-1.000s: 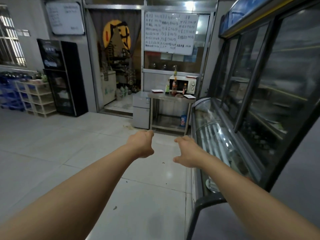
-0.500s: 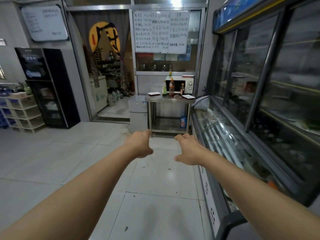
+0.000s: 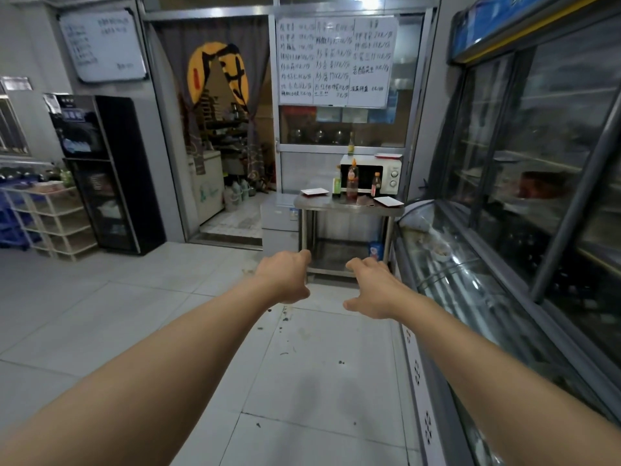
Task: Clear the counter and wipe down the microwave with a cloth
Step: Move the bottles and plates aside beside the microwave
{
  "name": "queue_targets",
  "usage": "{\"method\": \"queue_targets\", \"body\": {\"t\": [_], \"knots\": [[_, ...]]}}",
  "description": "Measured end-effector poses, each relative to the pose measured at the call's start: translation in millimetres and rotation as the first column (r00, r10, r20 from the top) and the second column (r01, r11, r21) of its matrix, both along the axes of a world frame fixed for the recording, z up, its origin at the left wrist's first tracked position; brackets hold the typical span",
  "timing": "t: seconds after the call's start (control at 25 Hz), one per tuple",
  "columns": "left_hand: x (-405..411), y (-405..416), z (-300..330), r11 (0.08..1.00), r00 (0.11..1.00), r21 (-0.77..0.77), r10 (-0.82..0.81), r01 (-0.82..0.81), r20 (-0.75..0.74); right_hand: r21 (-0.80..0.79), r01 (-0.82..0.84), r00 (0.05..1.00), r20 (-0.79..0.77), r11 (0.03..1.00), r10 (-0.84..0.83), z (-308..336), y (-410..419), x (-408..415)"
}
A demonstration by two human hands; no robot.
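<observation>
Two hands out in front of me, both holding nothing: my left hand (image 3: 285, 277) is hanging with the fingers curled loosely downward, and my right hand (image 3: 371, 287) is spreading a little wider, thumb out to the side. Ahead, well apart from me across the tiled floor (image 3: 168, 297), I am looking at the steel counter (image 3: 346, 206) with the white microwave (image 3: 373, 174) sitting at its back right. Crowding the front of it are three bottles: a green one (image 3: 336, 185), a tall orange-capped one (image 3: 352, 179) and a shorter dark one (image 3: 376, 185). Flat trays are lying at the left end (image 3: 314, 192), the right end (image 3: 388, 201) and on top of the microwave (image 3: 388, 156). I am judging the bottles smooth and possibly slick, so I would be wrapping each around its middle, not the cap; the trays look light and stiff, best pinched at an edge. No cloth is showing that I can make out.
</observation>
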State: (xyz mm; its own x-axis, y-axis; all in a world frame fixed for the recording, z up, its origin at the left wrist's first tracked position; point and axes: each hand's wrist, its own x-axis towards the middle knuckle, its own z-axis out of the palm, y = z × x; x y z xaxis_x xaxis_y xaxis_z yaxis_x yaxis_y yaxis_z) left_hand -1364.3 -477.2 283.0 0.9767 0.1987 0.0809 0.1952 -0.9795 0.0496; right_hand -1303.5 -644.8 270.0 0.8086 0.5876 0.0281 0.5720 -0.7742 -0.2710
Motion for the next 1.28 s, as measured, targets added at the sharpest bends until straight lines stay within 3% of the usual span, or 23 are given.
{"method": "queue_targets", "body": {"t": [0.4,0.88,1.28], "knots": [[153.9,79.7,-3.3,0.999,0.999,-0.045,-0.031,0.029,-0.023,-0.018,0.028,1.0,-0.014,0.999,-0.028,0.7,70.2,153.8],[357.6,223.2,11.1,0.964,0.983,-0.212,-0.176,0.162,-0.047,0.009,0.167,0.986,0.002,0.986,-0.167,19.4,199.7,329.6],[528.9,265.4,-7.3,0.948,0.975,-0.258,-0.212,0.189,-0.064,0.034,0.194,0.981,-0.025,0.98,-0.194,0.8,248.0,501.2]]}}
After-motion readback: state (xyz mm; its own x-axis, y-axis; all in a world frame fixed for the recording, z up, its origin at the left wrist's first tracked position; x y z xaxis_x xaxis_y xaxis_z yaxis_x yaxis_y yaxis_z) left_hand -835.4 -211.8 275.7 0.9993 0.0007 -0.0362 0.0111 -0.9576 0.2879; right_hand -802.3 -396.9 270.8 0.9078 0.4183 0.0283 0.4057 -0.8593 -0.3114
